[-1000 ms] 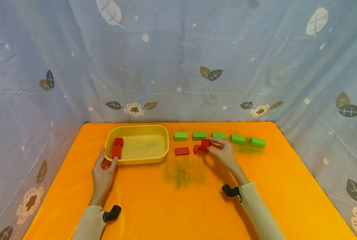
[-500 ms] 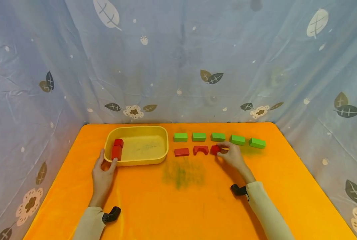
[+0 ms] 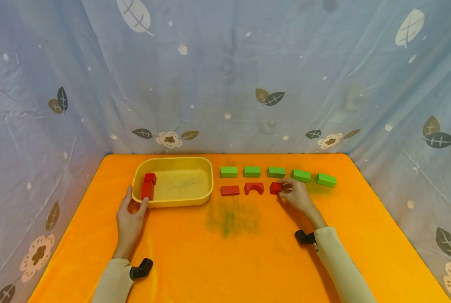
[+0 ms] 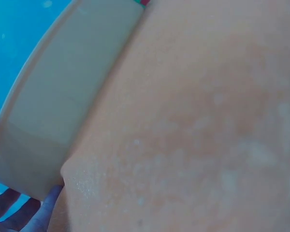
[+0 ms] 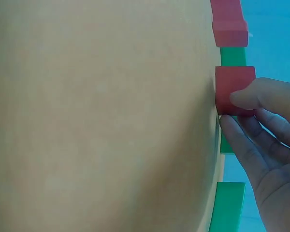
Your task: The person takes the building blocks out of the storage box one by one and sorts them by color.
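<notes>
In the head view my left hand [image 3: 129, 221] holds the near left corner of a yellow plastic tray [image 3: 184, 202], thumb on the near side and fingers along the left side. The left wrist view shows fingertips [image 4: 50, 200] against the tray's outer wall [image 4: 63, 96]. Two red blocks [image 3: 147, 190] lie inside, by the left wall. My right hand [image 3: 298, 195] pinches a red cube [image 3: 274, 188] at the right end of the red row. In the right wrist view the thumb lies across the cube [image 5: 227, 79] with the fingers on its other side. Left of it stand a red arch block [image 3: 254, 185] and a flat red block [image 3: 230, 190].
Behind the red row runs a row of several green blocks [image 3: 252, 171], the rightmost one [image 3: 325, 180] slightly turned. An orange cloth [image 3: 225, 261] covers the table. Blue patterned curtains [image 3: 225, 75] enclose the back and both sides.
My right hand has carried the red cube to the right from over the arch block down to the row's right end, then slightly further right. The left hand has stayed on the tray.
</notes>
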A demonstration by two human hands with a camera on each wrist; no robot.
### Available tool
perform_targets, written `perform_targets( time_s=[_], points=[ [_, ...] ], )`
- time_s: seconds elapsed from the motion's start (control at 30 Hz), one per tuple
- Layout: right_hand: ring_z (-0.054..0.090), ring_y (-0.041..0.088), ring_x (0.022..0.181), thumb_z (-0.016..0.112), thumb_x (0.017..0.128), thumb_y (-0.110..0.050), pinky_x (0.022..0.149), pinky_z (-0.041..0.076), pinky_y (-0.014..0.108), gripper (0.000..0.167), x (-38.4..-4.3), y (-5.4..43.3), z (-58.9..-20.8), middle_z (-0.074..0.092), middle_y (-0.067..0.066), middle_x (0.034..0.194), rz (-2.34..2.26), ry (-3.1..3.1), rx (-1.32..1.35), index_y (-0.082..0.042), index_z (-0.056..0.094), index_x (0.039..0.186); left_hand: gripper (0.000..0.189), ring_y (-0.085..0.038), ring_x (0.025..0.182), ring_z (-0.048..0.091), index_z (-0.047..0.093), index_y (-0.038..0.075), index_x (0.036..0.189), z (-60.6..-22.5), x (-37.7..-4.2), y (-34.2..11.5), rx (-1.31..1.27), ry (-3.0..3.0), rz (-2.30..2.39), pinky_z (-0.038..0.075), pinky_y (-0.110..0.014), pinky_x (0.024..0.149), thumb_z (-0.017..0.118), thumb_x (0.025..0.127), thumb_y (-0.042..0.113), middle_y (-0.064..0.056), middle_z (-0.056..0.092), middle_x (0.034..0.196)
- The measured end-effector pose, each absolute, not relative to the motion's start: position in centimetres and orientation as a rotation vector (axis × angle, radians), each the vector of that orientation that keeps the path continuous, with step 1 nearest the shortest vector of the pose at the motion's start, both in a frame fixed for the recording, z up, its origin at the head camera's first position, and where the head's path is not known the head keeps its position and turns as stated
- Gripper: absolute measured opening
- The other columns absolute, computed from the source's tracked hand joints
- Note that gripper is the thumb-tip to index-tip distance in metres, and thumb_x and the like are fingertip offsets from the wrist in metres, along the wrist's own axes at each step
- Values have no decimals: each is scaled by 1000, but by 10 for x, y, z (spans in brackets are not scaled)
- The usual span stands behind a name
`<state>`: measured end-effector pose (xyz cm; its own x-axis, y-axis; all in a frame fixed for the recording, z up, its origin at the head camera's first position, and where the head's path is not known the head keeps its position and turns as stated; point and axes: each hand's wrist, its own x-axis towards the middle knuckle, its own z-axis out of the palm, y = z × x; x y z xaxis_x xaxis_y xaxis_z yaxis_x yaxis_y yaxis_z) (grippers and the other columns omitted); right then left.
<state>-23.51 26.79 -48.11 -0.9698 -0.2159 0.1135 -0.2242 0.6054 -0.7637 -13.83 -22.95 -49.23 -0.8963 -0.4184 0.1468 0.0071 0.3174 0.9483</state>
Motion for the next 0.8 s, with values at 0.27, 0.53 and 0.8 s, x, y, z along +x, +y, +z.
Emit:
perform_targets(
  time_s=[0.27,0.53,0.8],
  points=[
    [64,43,102,69,83,12,84,57,45,39,-235,270,-478,63,30,116,1301,-2816,457,12,61,122,73,-23,143,31,28,12,155,-493,-139,-230,350,-2212,-1607,30,-43,115,66,95,27,-9,34,156],
    [61,44,106,72,83,8,90,53,54,44,-235,263,-462,61,28,121,1246,-2798,531,10,60,125,72,-23,142,32,29,11,155,-496,-139,-232,338,-2203,-1595,29,-44,116,66,95,26,-10,35,155],
    [63,45,104,70,85,9,87,55,53,38,-237,218,-440,63,27,120,1255,-2718,645,6,64,123,71,-25,143,29,30,10,154,-497,-138,-231,320,-2197,-1593,27,-44,117,67,95,23,-12,33,156]
  ],
)
